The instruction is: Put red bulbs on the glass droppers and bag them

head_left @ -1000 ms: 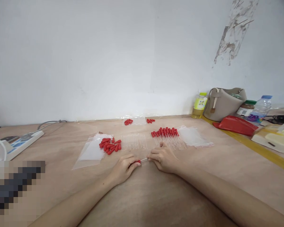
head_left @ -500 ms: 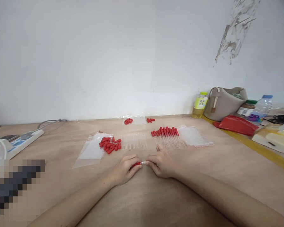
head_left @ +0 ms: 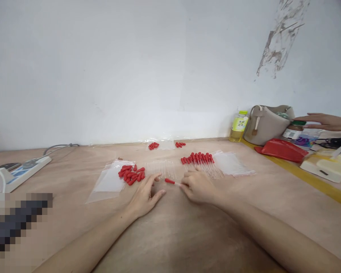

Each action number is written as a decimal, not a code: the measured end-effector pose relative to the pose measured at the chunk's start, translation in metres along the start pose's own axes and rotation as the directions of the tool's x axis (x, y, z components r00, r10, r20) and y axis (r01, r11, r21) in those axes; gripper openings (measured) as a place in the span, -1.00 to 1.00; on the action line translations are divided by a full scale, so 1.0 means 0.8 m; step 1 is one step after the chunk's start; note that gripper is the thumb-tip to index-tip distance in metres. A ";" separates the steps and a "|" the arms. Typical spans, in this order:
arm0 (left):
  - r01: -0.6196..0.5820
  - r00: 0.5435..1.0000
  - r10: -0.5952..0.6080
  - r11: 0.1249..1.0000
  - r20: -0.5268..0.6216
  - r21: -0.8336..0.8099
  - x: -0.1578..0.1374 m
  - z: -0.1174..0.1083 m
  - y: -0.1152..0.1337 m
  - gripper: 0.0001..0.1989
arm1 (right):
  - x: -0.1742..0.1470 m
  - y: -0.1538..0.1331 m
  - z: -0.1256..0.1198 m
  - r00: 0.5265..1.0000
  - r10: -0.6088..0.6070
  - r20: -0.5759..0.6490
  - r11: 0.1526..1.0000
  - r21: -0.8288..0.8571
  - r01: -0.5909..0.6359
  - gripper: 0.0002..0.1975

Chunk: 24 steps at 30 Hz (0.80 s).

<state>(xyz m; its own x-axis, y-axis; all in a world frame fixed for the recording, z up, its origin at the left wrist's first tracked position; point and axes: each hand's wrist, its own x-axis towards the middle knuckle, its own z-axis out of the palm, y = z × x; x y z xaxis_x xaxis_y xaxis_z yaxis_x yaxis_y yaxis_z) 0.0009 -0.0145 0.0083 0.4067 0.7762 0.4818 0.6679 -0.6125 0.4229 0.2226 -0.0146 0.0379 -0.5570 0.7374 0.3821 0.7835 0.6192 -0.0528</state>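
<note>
My right hand [head_left: 198, 186] is closed on a glass dropper [head_left: 169, 181], whose red rubber bulb points left. The dropper's lower end is hidden in the fingers. My left hand [head_left: 146, 197] is open, thumb and fingers apart, with nothing between them. Just beyond it lie loose red rubber bulbs [head_left: 131, 175] in a heap and a row of thin clear glass tubes [head_left: 159, 169]. Past my right hand, several droppers with red bulbs [head_left: 198, 157] lie side by side, bulbs facing the wall.
Clear plastic bags lie left [head_left: 106, 185] and right [head_left: 234, 163]. More red bulbs [head_left: 153, 145] sit by the wall. A tea bottle [head_left: 238, 127], grey bag [head_left: 268, 125] and red pouch [head_left: 284, 151] stand right. Another person's hand [head_left: 326, 121] reaches over a jar [head_left: 294, 131]. A power strip [head_left: 31, 172] lies left.
My left hand has let go of the red bulb and opened, drawing left. My right hand has moved forward with the dropper. Another person's hand has appeared at the right.
</note>
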 end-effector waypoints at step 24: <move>-0.031 0.969 0.018 0.998 0.246 0.049 0.003 -0.005 0.000 -0.75 | 0.058 0.075 0.045 0.706 0.706 -0.056 0.694 -0.145 -0.705 -0.72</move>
<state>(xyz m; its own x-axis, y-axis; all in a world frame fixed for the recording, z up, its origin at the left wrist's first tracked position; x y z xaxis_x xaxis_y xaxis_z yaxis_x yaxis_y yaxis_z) -0.0009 -0.0132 0.0123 0.5597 0.7780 0.2854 0.6845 -0.6281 0.3700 0.2339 0.0669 0.0192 0.1753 0.9427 0.2838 0.9764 -0.1296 -0.1726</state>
